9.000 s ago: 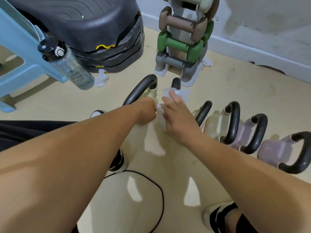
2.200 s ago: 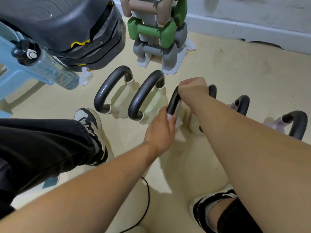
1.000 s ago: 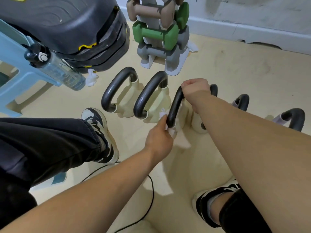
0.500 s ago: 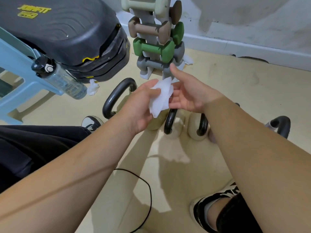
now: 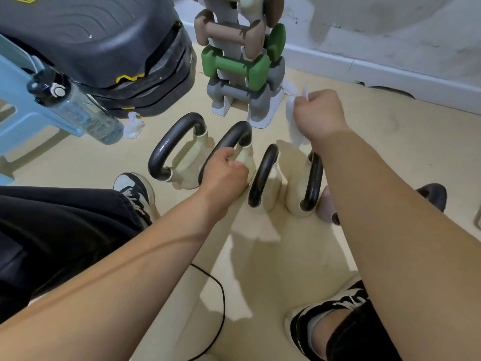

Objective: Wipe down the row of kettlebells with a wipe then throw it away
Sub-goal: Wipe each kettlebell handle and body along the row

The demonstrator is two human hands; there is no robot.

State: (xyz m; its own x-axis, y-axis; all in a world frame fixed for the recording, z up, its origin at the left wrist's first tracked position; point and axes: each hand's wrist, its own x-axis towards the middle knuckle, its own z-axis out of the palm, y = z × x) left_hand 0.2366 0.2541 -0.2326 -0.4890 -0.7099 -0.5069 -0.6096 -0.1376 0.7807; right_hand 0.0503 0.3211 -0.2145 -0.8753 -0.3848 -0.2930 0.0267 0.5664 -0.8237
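A row of cream kettlebells with black handles stands on the floor. My left hand [image 5: 225,171] is closed around the handle of the second kettlebell [image 5: 229,142]. The first kettlebell [image 5: 174,149] stands to its left, the third kettlebell [image 5: 263,175] and fourth kettlebell [image 5: 309,183] to its right. My right hand [image 5: 318,114] is raised in a fist above the fourth one and grips the white wipe [image 5: 292,121], which hangs from it. Pinkish kettlebells further right are mostly hidden behind my right forearm; one black handle [image 5: 433,194] shows.
A dumbbell rack [image 5: 242,63] stands behind the row. A black stepper [image 5: 104,48], a blue stool [image 5: 15,115] and a water bottle [image 5: 75,110] are at the left. A crumpled tissue [image 5: 134,125] and a black cable [image 5: 221,308] lie on the floor beside my shoes.
The wipe passed from my left hand to my right, which closed on it and moved right. My left hand dropped onto the second kettlebell's handle.
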